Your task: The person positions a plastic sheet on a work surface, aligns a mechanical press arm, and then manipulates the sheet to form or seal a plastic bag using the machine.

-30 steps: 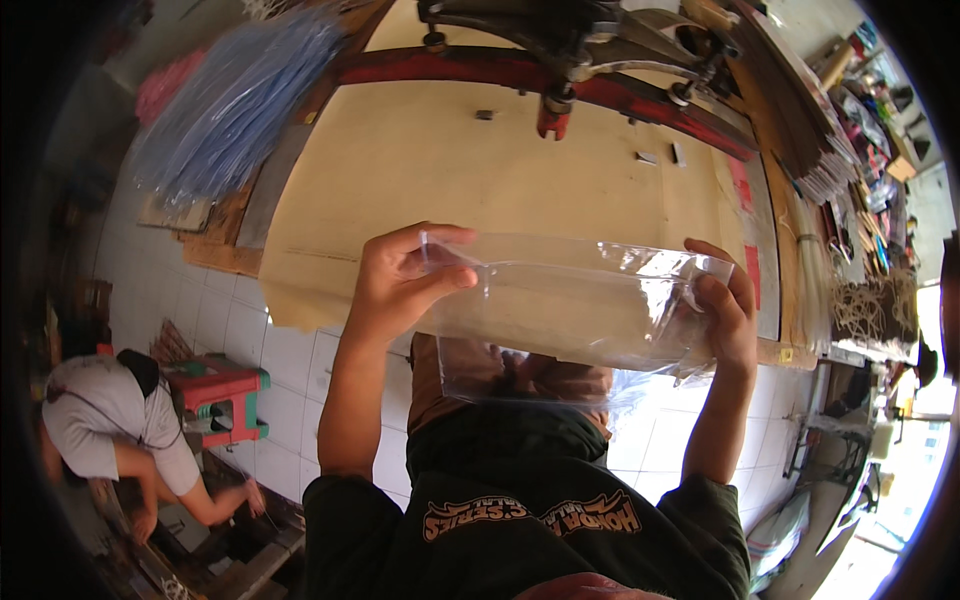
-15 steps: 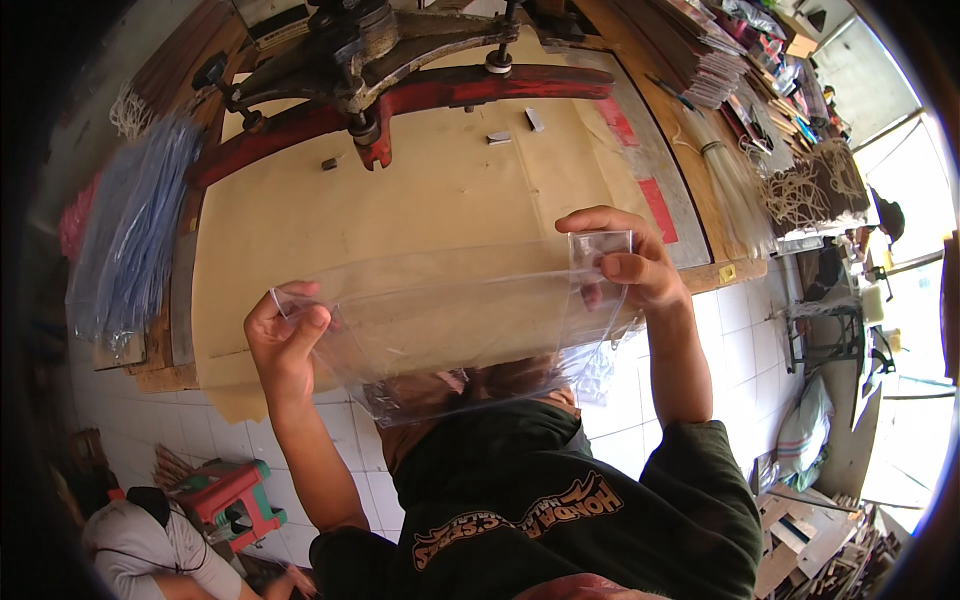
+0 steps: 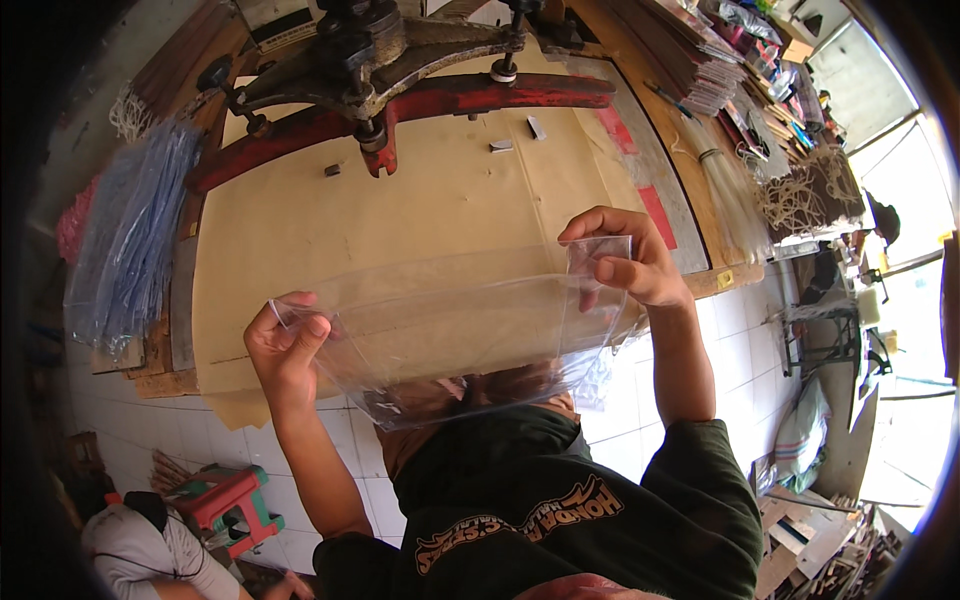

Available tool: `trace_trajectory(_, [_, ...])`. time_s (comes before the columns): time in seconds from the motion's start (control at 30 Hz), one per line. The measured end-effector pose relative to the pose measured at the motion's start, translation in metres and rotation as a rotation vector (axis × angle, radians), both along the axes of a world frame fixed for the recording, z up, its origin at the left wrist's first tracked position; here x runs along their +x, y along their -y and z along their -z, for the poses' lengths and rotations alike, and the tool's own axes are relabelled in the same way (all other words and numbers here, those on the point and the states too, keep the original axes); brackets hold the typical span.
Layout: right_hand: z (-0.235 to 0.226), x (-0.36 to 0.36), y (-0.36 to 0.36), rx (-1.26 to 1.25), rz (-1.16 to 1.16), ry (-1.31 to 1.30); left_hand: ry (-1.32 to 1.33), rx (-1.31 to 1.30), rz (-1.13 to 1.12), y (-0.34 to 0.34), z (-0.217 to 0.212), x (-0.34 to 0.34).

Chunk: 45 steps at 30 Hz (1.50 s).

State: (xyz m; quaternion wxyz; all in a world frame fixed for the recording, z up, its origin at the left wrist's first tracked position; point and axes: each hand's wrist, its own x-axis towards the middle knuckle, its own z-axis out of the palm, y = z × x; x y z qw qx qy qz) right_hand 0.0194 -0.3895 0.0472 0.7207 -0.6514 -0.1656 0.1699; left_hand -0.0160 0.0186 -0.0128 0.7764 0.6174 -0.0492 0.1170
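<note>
On the near side of the red bar (image 3: 460, 96), a clear plastic sleeve (image 3: 455, 325) spans the two hands, seemingly lifted off the tan sheet (image 3: 400, 215) that runs out from under the bar. Left hand (image 3: 288, 345): thumb and fingers pinching the sleeve's left end, farther from the bar. Right hand (image 3: 635, 262): thumb on the near face, fingers behind, pinching the right end, nearer the bar. Step, as judged: holding the sleeve spread open between both hands. Next move probably calls for even tension at both ends; film looks limp, could fold. Long axis runs left to right, roughly along the bar. Upper side looks parted and faces the bar; lower edge points away from it. Can't tell which edges are sealed. Blue plastic stack (image 3: 135, 240) lies left of the bar.
</note>
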Motion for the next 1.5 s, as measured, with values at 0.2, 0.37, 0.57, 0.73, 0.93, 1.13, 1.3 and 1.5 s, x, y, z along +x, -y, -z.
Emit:
trace_trajectory(0.2, [0.000,0.000,0.003,-0.001,-0.002,-0.026,0.013,-0.007,-0.017,0.003,-0.002,-0.002])
trace_trajectory(0.37, [0.009,0.005,0.004,0.010,-0.047,0.146,0.025,-0.004,-0.010,-0.001,0.002,-0.001])
trace_trajectory(0.57, [0.002,0.015,0.010,-0.101,-0.187,0.232,0.039,0.007,-0.044,-0.003,0.005,-0.002])
trace_trajectory(0.73, [-0.004,0.020,0.010,-0.217,-0.234,0.253,0.044,0.021,-0.070,0.001,0.004,-0.003])
trace_trajectory(0.93, [-0.018,0.028,0.009,-0.407,-0.311,0.426,0.065,0.061,-0.053,-0.001,0.008,-0.007])
trace_trajectory(1.13, [-0.026,0.022,0.001,-0.578,-0.119,0.675,0.142,0.089,-0.120,0.004,0.003,-0.010])
trace_trajectory(1.3, [-0.040,0.008,-0.002,-0.712,-0.132,0.607,0.233,0.153,-0.211,0.011,-0.007,-0.029])
trace_trajectory(1.5, [-0.059,0.000,-0.006,-0.758,-0.166,0.585,0.281,0.126,-0.203,0.014,-0.020,-0.040])
